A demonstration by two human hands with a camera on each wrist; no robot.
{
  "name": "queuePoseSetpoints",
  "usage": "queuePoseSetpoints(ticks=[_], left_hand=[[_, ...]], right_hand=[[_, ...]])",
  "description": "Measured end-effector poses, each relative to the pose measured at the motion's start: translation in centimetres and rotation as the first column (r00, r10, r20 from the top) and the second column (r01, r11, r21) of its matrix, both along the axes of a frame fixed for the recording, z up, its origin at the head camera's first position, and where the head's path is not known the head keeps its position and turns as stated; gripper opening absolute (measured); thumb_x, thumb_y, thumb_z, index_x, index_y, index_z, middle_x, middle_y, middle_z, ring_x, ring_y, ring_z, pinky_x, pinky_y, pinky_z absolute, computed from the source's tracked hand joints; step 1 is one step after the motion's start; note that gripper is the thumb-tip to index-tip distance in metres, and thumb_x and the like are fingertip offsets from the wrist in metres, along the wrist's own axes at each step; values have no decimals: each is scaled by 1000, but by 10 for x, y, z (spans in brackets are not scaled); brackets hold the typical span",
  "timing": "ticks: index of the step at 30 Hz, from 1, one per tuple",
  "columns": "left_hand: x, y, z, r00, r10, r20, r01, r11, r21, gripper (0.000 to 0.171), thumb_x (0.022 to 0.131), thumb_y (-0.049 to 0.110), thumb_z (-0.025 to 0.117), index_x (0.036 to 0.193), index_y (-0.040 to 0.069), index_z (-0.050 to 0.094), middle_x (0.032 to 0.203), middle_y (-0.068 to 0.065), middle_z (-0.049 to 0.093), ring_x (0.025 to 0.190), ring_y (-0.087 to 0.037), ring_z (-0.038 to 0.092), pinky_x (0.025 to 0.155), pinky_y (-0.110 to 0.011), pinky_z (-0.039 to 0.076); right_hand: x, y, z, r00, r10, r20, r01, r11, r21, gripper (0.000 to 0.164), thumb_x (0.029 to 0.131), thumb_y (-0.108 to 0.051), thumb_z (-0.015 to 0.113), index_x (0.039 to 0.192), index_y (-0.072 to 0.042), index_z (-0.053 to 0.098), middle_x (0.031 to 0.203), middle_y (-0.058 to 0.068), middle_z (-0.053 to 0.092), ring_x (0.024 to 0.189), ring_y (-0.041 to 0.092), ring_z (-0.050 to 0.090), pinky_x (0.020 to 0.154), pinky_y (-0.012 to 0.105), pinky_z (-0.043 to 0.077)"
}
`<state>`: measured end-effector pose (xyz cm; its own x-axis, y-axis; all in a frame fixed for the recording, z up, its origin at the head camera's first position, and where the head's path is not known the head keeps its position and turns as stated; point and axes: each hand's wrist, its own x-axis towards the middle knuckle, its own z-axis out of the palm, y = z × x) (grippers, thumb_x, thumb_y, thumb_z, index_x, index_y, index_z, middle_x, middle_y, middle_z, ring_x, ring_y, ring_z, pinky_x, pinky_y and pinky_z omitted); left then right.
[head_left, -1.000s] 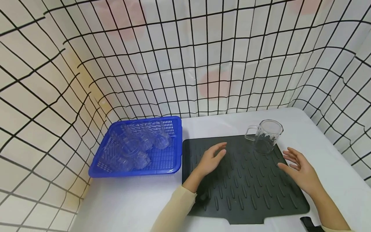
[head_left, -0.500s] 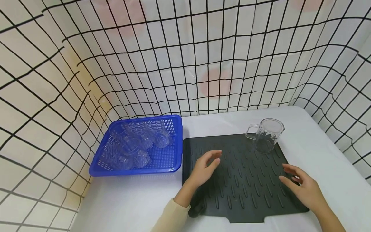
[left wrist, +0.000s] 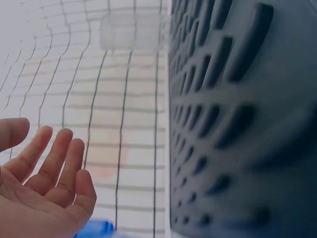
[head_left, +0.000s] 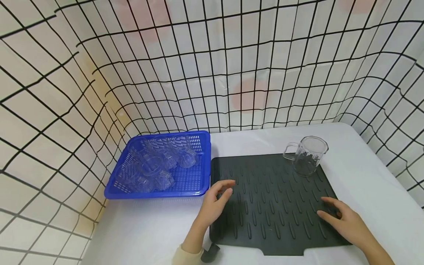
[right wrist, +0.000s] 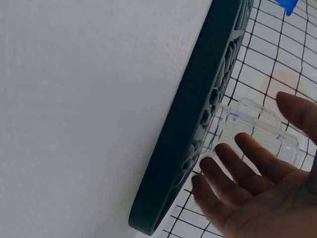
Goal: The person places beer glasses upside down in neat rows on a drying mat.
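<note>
Both my hands empty, fingers loosely spread: left hand (head_left: 213, 204) over the mat's 9 o'clock edge, right hand (head_left: 347, 222) by its edge between 3 and 4. Mat (head_left: 275, 217) is dark, matte, flat, with rows of raised elongated ribs and a stubby tab at 6 o'clock. Mug (head_left: 307, 160) stands on it at 1 o'clock near the corner: clear, fluted wall, squarish loop handle toward 10. White desk (head_left: 139, 224) under it all. Toward 10 from the mat: blue perforated basket (head_left: 159, 195), rounded corners, clear glassware (head_left: 152, 165) heaped inside. Black wire grid (head_left: 241, 46) behind at 12.

Hard to read: can't tell mug's rim-up or rim-down, or glass vs plastic. Glassware overlaps too much to count. Head view cuts off my right forearm at the bottom; left wrist view has the mug as a pale blur and only a sliver of basket.

Vs half a second ago: left hand's pulled back toward 8, right dropped slightly toward 6. Mug and basket haven't moved relative to the mat.
</note>
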<state>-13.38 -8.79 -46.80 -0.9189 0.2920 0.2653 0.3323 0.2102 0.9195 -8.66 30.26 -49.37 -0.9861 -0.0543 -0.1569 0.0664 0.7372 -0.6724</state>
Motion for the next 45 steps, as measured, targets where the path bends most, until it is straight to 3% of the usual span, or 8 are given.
queuePoseSetpoints(ticks=[9,17,23,29,35,37,42,45], left_hand=[[15,-34,14,993,120,-18,-114,974,196,23,100,5,52,119,-5,61,114,-20,64,103,-27,64,90,-30,50],[16,-69,23,923,383,-47,-356,891,281,19,100,2,52,109,-11,62,104,-14,67,96,-13,64,88,-24,50],[16,-88,31,848,530,6,-507,810,295,20,100,3,52,111,-12,60,109,-19,64,100,-11,62,91,-20,47],[11,-100,34,751,660,29,-647,727,230,21,98,0,53,116,-10,59,112,-17,62,101,-11,59,87,-15,45],[5,-105,35,619,771,-145,-776,630,36,23,93,0,57,115,-8,61,111,-22,60,103,-28,58,92,-35,46],[2,-106,36,593,781,-195,-802,593,-65,28,92,3,59,118,-8,59,112,-24,59,104,-35,57,92,-46,46],[-5,-111,38,636,763,-116,-758,588,-281,46,93,16,61,129,-10,49,122,-28,52,112,-42,52,93,-54,43],[-10,-112,39,642,763,-75,-735,585,-343,49,93,19,60,129,-12,49,121,-29,53,112,-43,51,94,-55,41]], right_hand=[[-4,3,-10,996,87,30,-89,994,65,74,94,-44,61,139,11,39,147,38,23,128,64,23,92,76,24],[-2,4,-19,985,169,-13,-166,978,127,74,91,-41,66,134,15,44,142,43,27,122,65,30,87,75,32],[-1,3,-16,983,184,-21,-179,972,151,73,90,-39,67,132,16,45,141,44,27,122,65,31,86,74,34],[-2,1,-17,982,189,-26,-183,970,157,73,89,-39,69,132,16,45,141,44,28,122,64,31,87,73,34],[-1,2,-19,980,197,-23,-192,970,147,75,89,-41,69,132,15,45,141,44,27,122,65,31,87,74,34],[-1,2,-19,981,195,-21,-190,971,144,75,88,-41,69,132,15,45,141,44,27,122,65,31,87,74,34],[-2,2,-18,981,194,-20,-189,971,144,74,89,-40,69,132,16,45,141,44,27,122,65,30,88,74,33],[-2,2,-16,981,194,-14,-190,971,145,74,90,-39,68,132,16,44,141,44,26,122,65,30,88,74,34]])
